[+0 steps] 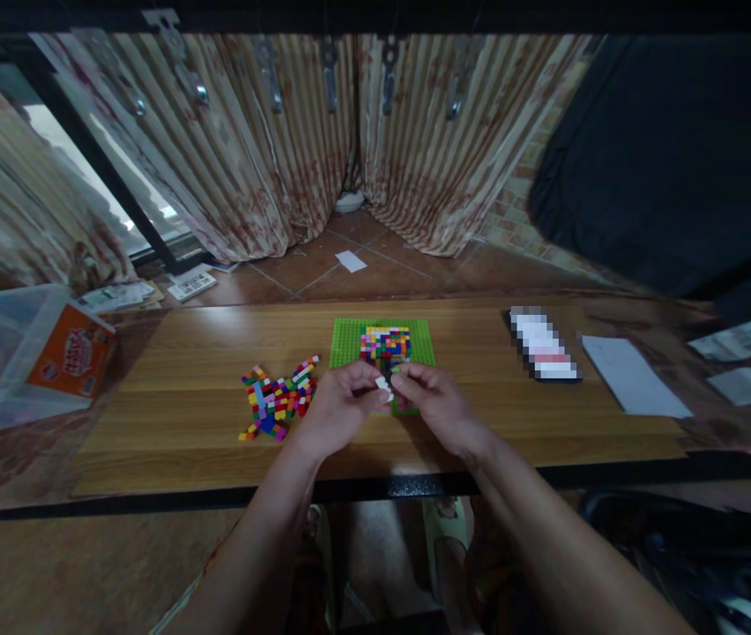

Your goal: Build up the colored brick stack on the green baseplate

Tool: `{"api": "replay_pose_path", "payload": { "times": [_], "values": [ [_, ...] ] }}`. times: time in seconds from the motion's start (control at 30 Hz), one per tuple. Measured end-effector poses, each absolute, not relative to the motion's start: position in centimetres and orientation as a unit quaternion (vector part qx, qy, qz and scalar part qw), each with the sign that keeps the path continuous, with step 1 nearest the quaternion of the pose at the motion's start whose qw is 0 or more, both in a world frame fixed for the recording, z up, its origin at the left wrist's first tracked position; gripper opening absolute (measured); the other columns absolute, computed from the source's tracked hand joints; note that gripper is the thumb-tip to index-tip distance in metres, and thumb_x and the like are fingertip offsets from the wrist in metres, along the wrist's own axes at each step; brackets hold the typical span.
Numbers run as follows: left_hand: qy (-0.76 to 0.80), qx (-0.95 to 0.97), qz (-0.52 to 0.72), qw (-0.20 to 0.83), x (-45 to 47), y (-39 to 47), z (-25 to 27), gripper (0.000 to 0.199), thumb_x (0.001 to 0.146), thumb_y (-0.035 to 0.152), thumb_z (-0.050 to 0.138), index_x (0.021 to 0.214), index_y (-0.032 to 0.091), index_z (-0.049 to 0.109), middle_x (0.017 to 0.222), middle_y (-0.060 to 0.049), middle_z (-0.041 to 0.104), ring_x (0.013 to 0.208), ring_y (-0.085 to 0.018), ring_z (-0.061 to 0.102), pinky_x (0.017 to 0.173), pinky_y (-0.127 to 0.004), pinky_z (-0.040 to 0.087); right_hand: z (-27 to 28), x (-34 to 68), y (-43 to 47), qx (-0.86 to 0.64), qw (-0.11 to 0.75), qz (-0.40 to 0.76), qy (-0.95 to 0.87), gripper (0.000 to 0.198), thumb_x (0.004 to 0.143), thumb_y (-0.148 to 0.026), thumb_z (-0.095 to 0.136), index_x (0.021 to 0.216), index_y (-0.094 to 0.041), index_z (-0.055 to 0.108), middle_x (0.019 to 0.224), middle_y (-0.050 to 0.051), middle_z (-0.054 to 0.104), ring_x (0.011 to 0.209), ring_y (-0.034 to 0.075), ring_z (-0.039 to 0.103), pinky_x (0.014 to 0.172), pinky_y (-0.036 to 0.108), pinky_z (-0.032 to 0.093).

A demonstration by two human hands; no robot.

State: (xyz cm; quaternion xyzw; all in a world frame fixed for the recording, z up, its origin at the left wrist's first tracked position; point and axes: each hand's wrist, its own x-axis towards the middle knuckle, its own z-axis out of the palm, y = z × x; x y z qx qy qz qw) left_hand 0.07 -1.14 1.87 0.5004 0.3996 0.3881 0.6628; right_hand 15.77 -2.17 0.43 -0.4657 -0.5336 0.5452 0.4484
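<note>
Left hand (339,407): grip pinching a small white piece (383,385), seemingly a toy brick, over the near part of the baseplate (344,339).

Right hand (440,407): fingertips curled together just beside that piece (whether this grip pinches anything cannot be told).

Handling, as judged: white piece light, stiff, smooth, hardly fragile; small enough to slip, so best taken by its side edges.

Loose bricks (276,399): mixed colours, heaped on the wooden tabletop (177,379), left of the left hand.

Baseplate: green, studded, partly hidden by the hands.

Brick build (385,340): multicoloured, on the baseplate, beyond the fingers.

Curtains (270,159): patterned, hanging past the tabletop.
</note>
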Motion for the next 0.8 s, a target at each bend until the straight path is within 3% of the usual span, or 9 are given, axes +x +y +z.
{"api": "replay_pose_path", "payload": {
  "times": [0.1,0.33,0.8],
  "values": [
    [0.401,0.500,0.389,0.662,-0.2,-1.0,1.7,0.023,0.063,0.021,0.079,0.076,0.015,0.061,0.067,0.001,0.065,0.066,-0.012,0.061,0.065,-0.026,0.053,0.6,16.6,-1.9,-0.485,0.444,0.520,-0.545,0.034,0.083,-0.050,0.060,0.065,-0.021,0.058,0.058,-0.004,0.049,0.056,0.013,0.044,0.057,0.027,0.037],
    [0.468,0.509,0.437,0.576,-1.6,0.1,0.9,0.016,0.069,0.024,0.072,0.078,0.016,0.061,0.068,0.002,0.063,0.062,-0.011,0.058,0.061,-0.024,0.050,0.2,18.6,-1.5,-0.598,0.410,0.193,-0.661,0.025,0.091,-0.033,0.051,0.089,-0.020,0.071,0.087,0.008,0.068,0.084,0.023,0.063,0.076,0.034,0.046],
    [0.496,0.532,0.424,0.539,-2.1,0.3,0.4,0.011,0.071,0.023,0.067,0.078,0.018,0.060,0.066,0.001,0.063,0.061,-0.013,0.057,0.059,-0.024,0.043,-0.4,18.0,-0.2,-0.590,0.388,0.146,-0.693,0.017,0.090,-0.029,0.059,0.084,-0.023,0.074,0.089,0.006,0.066,0.085,0.021,0.063,0.081,0.037,0.047]
  ]
}}
